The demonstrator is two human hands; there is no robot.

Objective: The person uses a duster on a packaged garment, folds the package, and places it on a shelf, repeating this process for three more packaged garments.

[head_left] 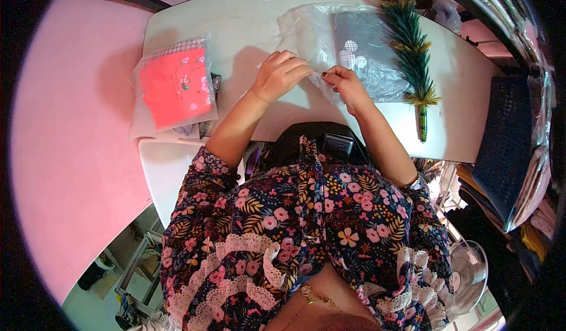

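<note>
My left hand (280, 72) and my right hand (344, 85) meet over the white table (236, 18), both pinching the near edge of a clear plastic bag (306, 33). Inside the bag lies a grey notebook (365, 53) with a pale mouse-head pattern. The bag spreads away from my hands toward the far side of the table. A green feather pen (414, 53) rests right of the notebook, partly on the bag.
A clear packet holding a red card or notebook (175, 86) lies at the table's left edge. A pink wall (71, 142) fills the left. Dark woven items and stacked packets (510, 142) stand at right; a fan (469, 275) sits low right.
</note>
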